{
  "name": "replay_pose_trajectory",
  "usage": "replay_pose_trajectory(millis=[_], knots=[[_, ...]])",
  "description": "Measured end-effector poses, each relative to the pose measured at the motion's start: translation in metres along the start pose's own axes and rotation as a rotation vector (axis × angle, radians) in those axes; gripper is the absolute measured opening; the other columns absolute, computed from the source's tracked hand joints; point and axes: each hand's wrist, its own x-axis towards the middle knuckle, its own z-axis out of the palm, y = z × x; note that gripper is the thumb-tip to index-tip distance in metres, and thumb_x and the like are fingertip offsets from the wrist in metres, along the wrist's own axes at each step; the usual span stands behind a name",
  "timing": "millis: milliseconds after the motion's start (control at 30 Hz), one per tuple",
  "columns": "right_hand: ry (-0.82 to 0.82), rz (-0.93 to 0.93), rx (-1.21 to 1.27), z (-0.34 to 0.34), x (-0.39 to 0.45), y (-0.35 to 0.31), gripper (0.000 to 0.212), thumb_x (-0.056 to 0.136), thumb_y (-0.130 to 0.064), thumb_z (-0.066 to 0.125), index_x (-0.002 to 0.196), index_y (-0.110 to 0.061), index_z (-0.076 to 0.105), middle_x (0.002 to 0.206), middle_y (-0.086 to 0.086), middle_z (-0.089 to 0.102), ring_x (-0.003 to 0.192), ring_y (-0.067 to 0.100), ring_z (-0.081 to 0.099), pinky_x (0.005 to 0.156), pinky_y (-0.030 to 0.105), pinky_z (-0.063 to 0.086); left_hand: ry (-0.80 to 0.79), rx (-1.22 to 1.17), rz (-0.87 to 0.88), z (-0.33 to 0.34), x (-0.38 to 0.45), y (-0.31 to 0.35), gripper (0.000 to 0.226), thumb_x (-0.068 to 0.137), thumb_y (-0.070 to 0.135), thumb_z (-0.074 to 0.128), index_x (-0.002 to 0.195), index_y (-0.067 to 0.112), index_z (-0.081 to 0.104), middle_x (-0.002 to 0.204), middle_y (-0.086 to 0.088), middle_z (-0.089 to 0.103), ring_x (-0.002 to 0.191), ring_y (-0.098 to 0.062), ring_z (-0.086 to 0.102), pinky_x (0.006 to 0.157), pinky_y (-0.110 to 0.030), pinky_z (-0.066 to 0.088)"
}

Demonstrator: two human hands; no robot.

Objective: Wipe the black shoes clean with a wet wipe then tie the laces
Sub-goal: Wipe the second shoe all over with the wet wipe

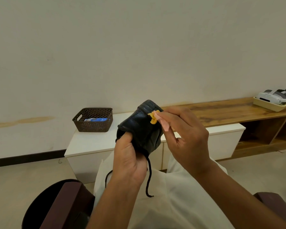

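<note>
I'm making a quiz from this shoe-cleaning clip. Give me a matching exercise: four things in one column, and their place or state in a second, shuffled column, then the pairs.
Things:
1. black shoe
2. pink wipe
3. black lace
4. brown basket

Place or state:
A. on the white cabinet by the wall
B. hanging loose, untied
C. pinched in the right hand
D. held up by the left hand

Pairs: 1-D, 2-C, 3-B, 4-A
</note>
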Motion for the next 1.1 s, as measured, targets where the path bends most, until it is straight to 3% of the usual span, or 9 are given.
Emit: replay_pose_trajectory(millis=[67,200,300,433,633,733,900,1100], knots=[[0.008,-0.012,0.0,0.005,0.019,-0.002,0.013,0.098,-0.004,0.071,0.107,0.0,0.078,0.098,0.012,0.071,0.088,0.024,0.065,0.076,0.035,0.053,0.019,0.019,0.02,0.003,-0.003,-0.003,0.023,0.097,0.014,0.046,0.107,0.018,0.066,0.101,-0.012,0.075,0.086,-0.024,0.074,0.083,-0.047,0.054],[0.011,-0.102,-0.025,0.012,0.038,-0.009,0.011,0.096,-0.011,0.075,0.105,-0.006,0.079,0.097,0.009,0.073,0.089,0.023,0.066,0.08,0.037,0.048,0.007,-0.057,-0.008,-0.002,-0.001,0.008,0.028,0.097,0.016,0.048,0.12,0.014,0.062,0.109,-0.014,0.072,0.096,-0.028,0.072,0.073,-0.043,0.058],[0.011,-0.106,-0.024,0.005,0.021,-0.004,0.014,0.096,-0.009,0.075,0.108,-0.004,0.079,0.1,0.01,0.073,0.091,0.023,0.067,0.08,0.039,0.05,-0.013,-0.101,-0.023,-0.004,0.003,0.013,0.032,0.096,0.016,0.051,0.127,0.011,0.059,0.116,-0.017,0.069,0.103,-0.032,0.069,0.081,-0.046,0.056],[-0.006,-0.036,-0.003,0.0,-0.002,0.005,0.013,0.094,-0.003,0.074,0.107,0.001,0.077,0.102,0.013,0.074,0.093,0.024,0.069,0.081,0.036,0.056,0.017,-0.133,-0.026,-0.004,0.004,0.011,0.03,0.096,0.018,0.052,0.125,0.012,0.06,0.117,-0.017,0.069,0.102,-0.032,0.069,0.08,-0.045,0.057],[0.021,-0.088,0.046,0.012,0.035,-0.005,0.009,0.096,-0.002,0.073,0.102,0.0,0.078,0.095,0.011,0.072,0.085,0.026,0.065,0.075,0.037,0.054,0.016,-0.135,-0.04,-0.002,0.001,0.009,0.026,0.095,0.018,0.05,0.117,0.012,0.064,0.115,-0.016,0.07,0.106,-0.031,0.068,0.094,-0.049,0.051],[0.012,-0.101,0.041,0.011,0.031,-0.005,0.011,0.097,-0.004,0.072,0.105,-0.001,0.079,0.096,0.011,0.071,0.086,0.025,0.065,0.074,0.037,0.054,-0.012,-0.161,-0.056,-0.005,0.003,0.015,0.031,0.096,0.018,0.051,0.124,0.011,0.061,0.117,-0.018,0.069,0.109,-0.033,0.066,0.098,-0.051,0.048],[-0.021,-0.034,0.011,0.007,0.003,0.005,0.012,0.096,-0.003,0.072,0.107,0.0,0.077,0.101,0.012,0.074,0.091,0.022,0.069,0.078,0.034,0.056,-0.015,-0.145,-0.021,-0.008,0.008,0.017,0.032,0.098,0.019,0.051,0.128,0.011,0.059,0.119,-0.017,0.068,0.107,-0.032,0.067,0.092,-0.047,0.052],[0.046,-0.073,0.071,0.02,0.041,-0.015,0.01,0.096,0.0,0.072,0.103,0.001,0.078,0.095,0.012,0.072,0.086,0.025,0.066,0.079,0.028,0.053,-0.047,-0.149,-0.027,-0.007,0.005,0.014,0.034,0.098,0.019,0.051,0.131,0.014,0.057,0.121,-0.015,0.067,0.11,-0.03,0.066,0.096,-0.048,0.05]])
